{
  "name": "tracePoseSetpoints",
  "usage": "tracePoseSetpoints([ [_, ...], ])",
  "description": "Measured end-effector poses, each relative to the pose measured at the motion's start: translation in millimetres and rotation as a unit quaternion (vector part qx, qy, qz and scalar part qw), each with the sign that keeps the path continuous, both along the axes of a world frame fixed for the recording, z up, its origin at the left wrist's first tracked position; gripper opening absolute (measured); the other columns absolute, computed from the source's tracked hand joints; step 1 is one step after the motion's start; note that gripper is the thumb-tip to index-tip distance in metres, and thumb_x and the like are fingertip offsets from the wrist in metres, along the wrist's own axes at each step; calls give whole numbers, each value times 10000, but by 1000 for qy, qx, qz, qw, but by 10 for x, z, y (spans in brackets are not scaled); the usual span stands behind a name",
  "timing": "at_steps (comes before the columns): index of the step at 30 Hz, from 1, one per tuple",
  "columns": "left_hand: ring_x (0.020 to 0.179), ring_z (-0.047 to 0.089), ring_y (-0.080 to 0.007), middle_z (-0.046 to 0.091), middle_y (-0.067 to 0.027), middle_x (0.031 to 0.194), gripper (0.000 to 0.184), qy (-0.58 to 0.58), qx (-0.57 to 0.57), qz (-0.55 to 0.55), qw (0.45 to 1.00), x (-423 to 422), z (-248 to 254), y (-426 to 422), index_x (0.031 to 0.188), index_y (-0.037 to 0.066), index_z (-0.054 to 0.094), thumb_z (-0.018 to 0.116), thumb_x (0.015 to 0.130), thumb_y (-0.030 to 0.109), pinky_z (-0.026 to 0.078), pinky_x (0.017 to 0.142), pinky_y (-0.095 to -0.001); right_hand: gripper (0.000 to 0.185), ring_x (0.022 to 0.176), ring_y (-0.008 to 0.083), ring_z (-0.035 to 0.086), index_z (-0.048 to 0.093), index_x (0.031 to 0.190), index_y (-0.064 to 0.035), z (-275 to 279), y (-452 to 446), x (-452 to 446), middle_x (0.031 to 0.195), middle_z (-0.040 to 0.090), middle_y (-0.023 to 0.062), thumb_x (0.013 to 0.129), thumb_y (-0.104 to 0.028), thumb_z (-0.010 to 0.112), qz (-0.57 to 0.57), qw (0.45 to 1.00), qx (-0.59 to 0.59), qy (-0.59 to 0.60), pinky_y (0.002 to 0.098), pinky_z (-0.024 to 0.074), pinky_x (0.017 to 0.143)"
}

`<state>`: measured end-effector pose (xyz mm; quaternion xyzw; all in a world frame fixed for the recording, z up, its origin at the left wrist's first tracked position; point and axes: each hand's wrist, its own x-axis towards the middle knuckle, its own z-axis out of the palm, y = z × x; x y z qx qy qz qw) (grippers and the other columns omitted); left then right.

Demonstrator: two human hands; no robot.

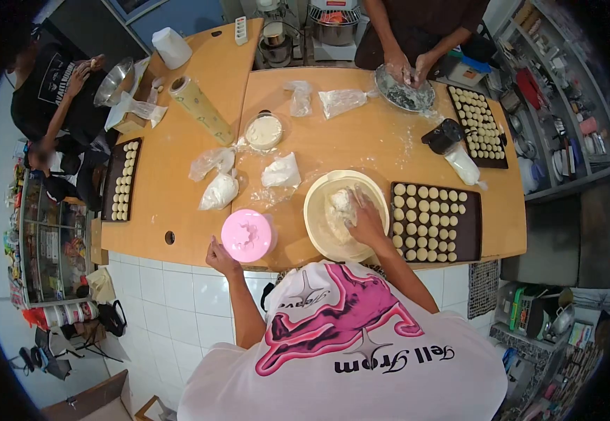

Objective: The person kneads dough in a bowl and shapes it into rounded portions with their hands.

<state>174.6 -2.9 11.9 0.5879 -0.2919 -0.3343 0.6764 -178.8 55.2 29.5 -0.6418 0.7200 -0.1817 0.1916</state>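
Note:
My right hand [367,221] is inside a wide cream bowl [312,228], its fingers at a lump of floury dough [342,203]. Whether the fingers close on the lump is hard to make out. My left hand [221,258] is beside a round pink container [247,235] near the table's front edge, with its fingers curled together and nothing visible in them. Right of the bowl lies a dark tray [471,228] with rows of small pale dough balls [423,219]. Beyond the pink container are plastic bags of white powder [219,191].
Across the table [333,140], a co-worker's hands are over a metal bowl [404,90]. Another person stands at the far left. A wrap roll [201,111], a white tub [264,132], a black cup [443,136] and more dough trays [477,126] stand about.

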Motion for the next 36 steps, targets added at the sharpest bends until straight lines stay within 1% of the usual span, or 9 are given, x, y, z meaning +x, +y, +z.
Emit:
tracePoseSetpoints([
  [3, 457, 252, -57, 272, 54, 474, 505, -8, 12, 54, 998, -64, 37, -26, 497, 100, 287, 519, 934, 205, 236, 428, -257, 735, 1314, 370, 278, 294, 1405, -89, -67, -29, 53, 1461, 243, 172, 765, -226, 629, 34, 999, 23, 30, 498, 290, 1038],
  [6, 459, 260, -60, 275, 43, 468, 513, -36, 44, 37, 998, -159, 269, -47, 495, 101, 282, 532, 927, 220, 243, 423, -259, 756, 1329, 364, 260, 271, 1415, -97, -66, 4, 98, 1470, 239, 146, 772, -264, 631, 48, 996, 54, 55, 499, 273, 1052],
  [14, 439, 271, -59, 292, 50, 465, 501, 30, 27, 22, 999, -454, 622, -258, 498, 114, 295, 551, 918, 204, 246, 411, -262, 832, 1327, 359, 273, 216, 1432, -105, -108, 53, 104, 1469, 251, 130, 756, -289, 664, 51, 992, 74, 90, 477, 254, 1073],
  [18, 441, 287, -53, 319, 50, 469, 492, 49, 15, -6, 999, -622, 809, -386, 496, 113, 314, 562, 913, 195, 249, 411, -259, 810, 1337, 352, 255, 204, 1441, -137, -80, 51, 78, 1490, 203, 117, 775, -294, 637, 40, 994, 79, 63, 525, 249, 1059],
  [21, 431, 347, -62, 367, 40, 478, 450, 15, 8, -25, 1000, -792, 962, -494, 509, 102, 368, 556, 912, 167, 333, 418, -259, 813, 1317, 374, 281, 208, 1435, -102, -14, 74, 62, 1465, 241, 156, 770, -277, 643, 2, 999, 38, 25, 501, 265, 1055],
  [23, 429, 332, -58, 369, 43, 475, 460, -7, 1, -64, 998, -852, 1029, -533, 499, 105, 368, 560, 911, 173, 295, 409, -256, 824, 1304, 393, 292, 202, 1431, -70, 7, 100, 31, 1430, 295, 201, 766, -262, 650, -14, 1000, 18, 9, 458, 268, 1062],
  [26, 431, 301, -51, 364, 48, 469, 480, -37, -7, -110, 993, -973, 1035, -626, 486, 114, 350, 569, 909, 177, 243, 403, -254, 796, 1295, 401, 304, 242, 1411, -41, -228, 145, -32, 1427, 301, 202, 768, -272, 648, -1, 1000, 5, -28, 444, 273, 1062],
  [33, 450, 257, -45, 309, 61, 479, 503, -113, -9, -151, 982, -1204, 1095, -768, 495, 127, 284, 593, 892, 146, 217, 409, -251, 780, 1291, 393, 315, 287, 1389, -33, -119, 209, 48, 1429, 310, 179, 761, -320, 650, 25, 998, 53, 35, 455, 281, 1054],
  [36, 469, 219, -62, 290, 46, 469, 521, -115, -30, -152, 981, -1248, 1087, -813, 484, 94, 275, 625, 867, 140, 186, 431, -294, 793, 1289, 388, 320, 279, 1395, -44, -41, 245, 65, 1430, 314, 168, 756, -326, 653, 38, 994, 81, 66, 467, 286, 1048],
])
